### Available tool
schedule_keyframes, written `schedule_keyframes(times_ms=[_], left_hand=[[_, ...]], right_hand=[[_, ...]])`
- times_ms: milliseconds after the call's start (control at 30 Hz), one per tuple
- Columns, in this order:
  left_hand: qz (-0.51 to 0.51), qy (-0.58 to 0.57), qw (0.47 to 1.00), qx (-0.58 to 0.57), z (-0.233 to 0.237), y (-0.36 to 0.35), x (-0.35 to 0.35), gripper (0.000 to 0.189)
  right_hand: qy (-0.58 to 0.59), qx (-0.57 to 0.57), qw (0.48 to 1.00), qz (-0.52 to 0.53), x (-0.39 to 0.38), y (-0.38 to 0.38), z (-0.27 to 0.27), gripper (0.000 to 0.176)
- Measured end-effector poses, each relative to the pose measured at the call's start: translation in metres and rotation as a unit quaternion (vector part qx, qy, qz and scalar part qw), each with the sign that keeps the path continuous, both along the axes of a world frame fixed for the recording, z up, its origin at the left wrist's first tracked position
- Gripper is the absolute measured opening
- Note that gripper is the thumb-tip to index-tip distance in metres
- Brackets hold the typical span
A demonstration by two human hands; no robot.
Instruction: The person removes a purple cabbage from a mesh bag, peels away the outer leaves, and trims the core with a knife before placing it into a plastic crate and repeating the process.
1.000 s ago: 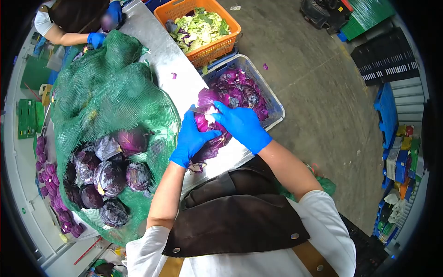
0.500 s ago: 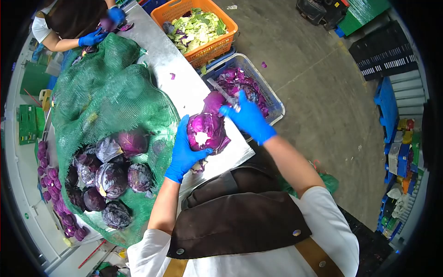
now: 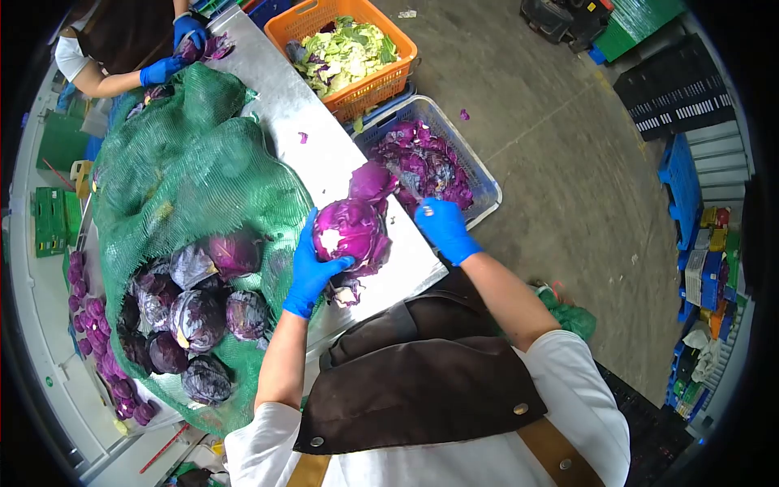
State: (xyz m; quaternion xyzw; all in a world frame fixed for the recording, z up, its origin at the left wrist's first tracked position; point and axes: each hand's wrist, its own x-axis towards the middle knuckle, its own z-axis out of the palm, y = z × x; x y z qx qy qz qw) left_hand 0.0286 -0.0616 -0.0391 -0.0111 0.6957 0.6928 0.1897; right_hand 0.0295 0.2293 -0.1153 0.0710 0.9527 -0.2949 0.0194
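A peeled red cabbage [image 3: 354, 230] with a white cut stem end rests at the metal table's edge. My left hand [image 3: 307, 269], in a blue glove, grips it from its left side, with the thumb across the near side. My right hand [image 3: 445, 227], also gloved in blue, is closed around a knife [image 3: 409, 190], to the right of the cabbage and apart from it; the blade is blurred. A loose purple outer leaf [image 3: 372, 181] lies just beyond the cabbage, and leaf scraps [image 3: 347, 293] lie on the near side.
On the left, a green mesh sack [image 3: 203, 162] spills unpeeled cabbages [image 3: 197, 318]. Past the metal table [image 3: 300, 109] stand a blue-grey crate [image 3: 485, 188] of purple leaves and an orange crate [image 3: 357, 101] of green leaves. A co-worker's gloved hands [image 3: 190, 32] handle cabbage at the far end.
My right hand has moved down and a little right, and the knife has swung with it. The cabbage and my left hand have shifted slightly left. The co-worker's hands have moved together.
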Motion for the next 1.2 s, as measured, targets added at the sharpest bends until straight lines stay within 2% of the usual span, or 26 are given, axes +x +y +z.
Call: schedule_keyframes(times_ms=[67,133,167,200,267,300,367,433,467,567,667,800,900,1000,1033,1067,1133,1167,1200], left_hand=[[-0.004,0.009,1.000,0.013,-0.003,-0.005,0.001,0.115],[-0.015,0.013,1.000,-0.007,0.007,0.000,0.004,0.115],[-0.037,0.032,0.999,-0.018,0.020,0.008,0.003,0.116],[-0.058,0.052,0.997,-0.028,0.019,0.010,-0.003,0.117],[-0.103,0.090,0.989,-0.051,0.013,0.004,-0.008,0.120],[-0.096,0.011,0.995,-0.035,0.009,-0.004,-0.008,0.123],[-0.107,0.036,0.993,-0.038,0.013,-0.005,-0.013,0.123],[-0.113,0.050,0.991,-0.041,0.009,-0.010,-0.014,0.123],[-0.115,0.047,0.992,-0.032,0.009,-0.010,-0.017,0.123],[-0.116,0.037,0.992,-0.010,0.011,-0.011,-0.018,0.122],[-0.116,0.041,0.992,-0.007,0.008,-0.011,-0.018,0.122],[-0.132,0.044,0.990,-0.018,0.013,-0.012,-0.017,0.122],[-0.133,0.052,0.990,-0.020,0.011,-0.012,-0.020,0.121],[-0.107,0.023,0.994,0.012,0.004,-0.017,-0.015,0.121],[-0.096,0.007,0.995,0.028,0.002,-0.019,-0.013,0.122],[-0.096,0.008,0.995,0.026,0.003,-0.019,-0.012,0.121],[-0.100,0.011,0.995,0.021,0.007,-0.016,-0.012,0.121],[-0.128,0.027,0.991,0.011,0.012,-0.015,-0.012,0.120],[-0.155,0.045,0.987,0.001,0.019,-0.011,-0.014,0.119]], right_hand=[[-0.152,-0.019,0.988,-0.009,-0.003,0.026,0.008,0.025],[-0.048,-0.151,0.984,0.079,-0.009,0.000,0.095,0.040],[0.007,-0.214,0.970,0.119,-0.012,-0.015,0.123,0.049],[0.045,-0.203,0.959,0.195,-0.019,-0.024,0.122,0.066],[-0.004,-0.258,0.907,0.334,-0.034,-0.034,0.123,0.067],[-0.033,-0.295,0.896,0.330,-0.039,-0.034,0.116,0.065],[-0.091,-0.365,0.869,0.321,-0.049,-0.035,0.093,0.061],[-0.095,-0.363,0.870,0.320,-0.051,-0.036,0.086,0.057],[-0.094,-0.361,0.871,0.320,-0.054,-0.037,0.083,0.056],[-0.005,-0.489,0.830,0.267,-0.045,-0.045,0.071,0.054],[0.036,-0.434,0.868,0.237,-0.035,-0.045,0.079,0.052],[0.022,-0.435,0.855,0.281,-0.040,-0.042,0.079,0.051],[0.029,-0.436,0.862,0.258,-0.037,-0.040,0.083,0.042],[-0.024,-0.439,0.895,0.080,-0.023,-0.020,0.078,0.029],[0.025,-0.394,0.918,0.044,-0.026,-0.009,0.066,0.023],[-0.005,-0.306,0.951,0.047,-0.025,0.001,0.055,0.023],[-0.063,-0.121,0.989,0.048,-0.029,0.007,0.071,0.023],[-0.110,-0.111,0.987,0.032,-0.034,0.005,0.085,0.038],[-0.028,-0.182,0.980,0.076,-0.041,-0.003,0.100,0.045]])
